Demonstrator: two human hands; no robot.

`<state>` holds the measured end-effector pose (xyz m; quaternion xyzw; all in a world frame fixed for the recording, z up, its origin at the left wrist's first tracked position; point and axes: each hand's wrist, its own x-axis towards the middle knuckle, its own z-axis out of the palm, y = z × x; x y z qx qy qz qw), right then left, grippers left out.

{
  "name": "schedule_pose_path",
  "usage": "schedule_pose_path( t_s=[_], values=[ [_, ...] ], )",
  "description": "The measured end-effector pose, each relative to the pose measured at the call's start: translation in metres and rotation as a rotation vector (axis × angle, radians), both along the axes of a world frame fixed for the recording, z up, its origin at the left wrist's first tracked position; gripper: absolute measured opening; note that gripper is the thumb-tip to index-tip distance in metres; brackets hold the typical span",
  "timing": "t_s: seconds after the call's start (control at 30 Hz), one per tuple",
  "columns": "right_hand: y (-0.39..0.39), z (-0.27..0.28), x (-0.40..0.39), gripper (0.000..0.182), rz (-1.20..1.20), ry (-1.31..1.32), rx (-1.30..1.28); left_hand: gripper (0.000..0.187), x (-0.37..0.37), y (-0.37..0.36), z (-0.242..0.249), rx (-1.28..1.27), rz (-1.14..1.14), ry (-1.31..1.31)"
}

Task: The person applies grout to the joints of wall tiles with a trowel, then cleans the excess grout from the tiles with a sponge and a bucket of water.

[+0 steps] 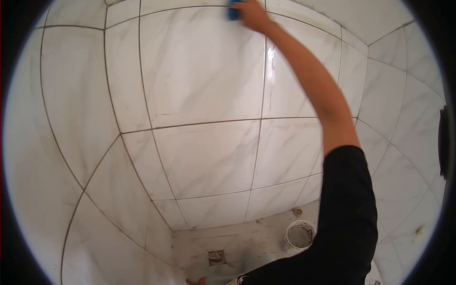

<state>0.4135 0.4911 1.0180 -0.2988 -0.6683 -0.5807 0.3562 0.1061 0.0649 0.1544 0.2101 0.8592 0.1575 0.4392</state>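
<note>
Right hand (254, 16): raised high on an outstretched arm in a black short sleeve (344, 204), fingers closed over a blue sponge (233, 10) and pressing it flat against the tiled wall (204, 66). The arm is extended because the sponge sits near the top of the view, well above the bucket. The item is partly cut off by the frame edge, so it may be a sponge or a folded blue cloth.

Left hand: not in view. A small skin-toned shape at the bottom edge, left of the bucket, is too small to identify.

Tiled wall: large white marble-look tiles with thin grey veins and dark grout lines, meeting at an inner corner to the left of and above the bucket. A glossy streak shows on the tile just below the sponge, which reads as wet.

Bucket (298, 236): white, round, open-topped, soiled grey inside, standing upright on the floor beside the wall base, directly below the raised arm.

Floor drain (216, 257): a square opening in the pale floor, to the left of the bucket and apart from it.
</note>
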Motion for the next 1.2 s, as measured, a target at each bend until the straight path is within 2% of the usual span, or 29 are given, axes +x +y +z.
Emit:
schedule_pose_path(
  t_s=[0.07,0.1,0.13,0.2,0.27,0.33,0.4,0.43,0.47,0.5,0.53,0.6,0.63,0.67,0.7,0.77,0.83,0.87,0.9,0.97,1.0,1.07,1.1,1.13,1.17,1.2],
  values=[
    [-0.009,0.007,0.105,0.04,-0.241,0.242,-0.028,0.104,0.008,-0.003,0.033,-0.033,0.133,0.007],
    [0.005,0.021,0.149,0.02,-0.163,0.311,0.058,0.104,0.013,0.001,0.029,-0.034,0.124,-0.011],
    [0.013,0.037,0.181,0.019,-0.088,0.339,0.172,0.104,0.012,0.004,0.024,-0.032,0.142,0.029],
    [-0.04,0.033,0.131,0.041,0.183,0.409,-0.021,0.104,0.011,0.008,0.02,-0.037,0.158,0.065],
    [-0.045,0.043,0.098,0.046,0.299,0.326,-0.017,0.102,0.004,0.003,0.023,-0.026,0.083,-0.03],
    [-0.022,0.048,0.093,0.042,0.313,0.369,-0.035,0.096,0.007,-0.003,0.011,-0.004,0.08,0.03],
    [-0.003,0.036,0.092,0.033,0.295,0.256,0.01,0.09,0.004,0.001,-0.006,0.024,0.081,0.089],
    [-0.001,0.013,0.085,0.027,0.237,0.294,-0.01,0.103,-0.001,0.003,-0.016,0.039,0.073,0.148],
    [-0.001,-0.018,0.082,0.027,0.222,0.447,-0.289,0.116,-0.002,0.0,-0.027,0.057,0.062,0.2],
    [0.016,-0.06,0.086,0.023,0.196,0.356,-0.149,0.116,-0.002,-0.003,-0.027,0.049,0.055,0.195],
    [0.016,-0.112,0.085,0.024,0.121,0.344,-0.234,0.115,-0.001,-0.003,-0.02,0.045,0.074,0.196],
    [-0.001,-0.226,0.079,0.019,0.21,0.335,-0.256,0.114,0.005,0.001,-0.008,0.039,0.086,0.189],
    [-0.013,-0.268,0.081,0.014,0.184,0.339,-0.381,0.113,0.003,0.001,-0.004,0.024,0.073,0.173],
    [-0.035,-0.283,0.087,0.016,0.093,0.275,-0.729,0.112,0.002,0.005,-0.002,0.019,0.065,0.153],
    [-0.05,-0.283,0.092,0.024,0.063,0.237,-0.939,0.112,0.005,0.008,-0.003,0.027,0.065,0.143],
    [-0.058,-0.232,0.093,0.039,0.04,0.215,-0.684,0.113,0.008,0.015,-0.003,-0.082,0.007,0.267],
    [-0.058,-0.13,0.085,0.035,0.167,0.336,-0.429,0.113,0.0,0.021,-0.014,-0.044,-0.075,0.275],
    [-0.052,-0.079,0.091,0.037,0.099,0.281,-0.234,0.114,-0.004,0.025,-0.016,-0.006,-0.162,0.295],
    [-0.045,-0.041,0.09,0.037,0.096,0.284,-0.233,0.114,-0.003,0.029,-0.011,-0.005,-0.165,0.297],
    [-0.031,0.005,0.086,0.039,0.236,0.224,0.034,0.115,-0.004,0.039,0.004,-0.048,-0.199,0.262],
    [-0.02,0.004,0.087,0.039,0.241,0.219,0.039,0.115,-0.004,0.047,0.015,-0.042,-0.193,0.257],
    [0.012,-0.025,0.091,0.04,0.119,0.288,-0.117,0.116,-0.006,0.056,0.029,-0.105,-0.247,0.262],
    [0.015,-0.058,0.089,0.029,0.128,0.289,-0.101,0.116,-0.009,0.059,0.025,-0.11,-0.252,0.251],
    [0.012,-0.109,0.086,0.021,0.133,0.292,-0.088,0.117,-0.015,0.063,0.018,-0.109,-0.269,0.268],
    [0.023,-0.171,0.087,0.027,0.057,0.238,-0.035,0.118,-0.019,0.068,0.01,-0.108,-0.289,0.283],
    [0.01,-0.235,0.08,0.029,0.034,0.3,-0.165,0.118,-0.025,0.071,0.001,-0.117,-0.302,0.276]
  ],
)
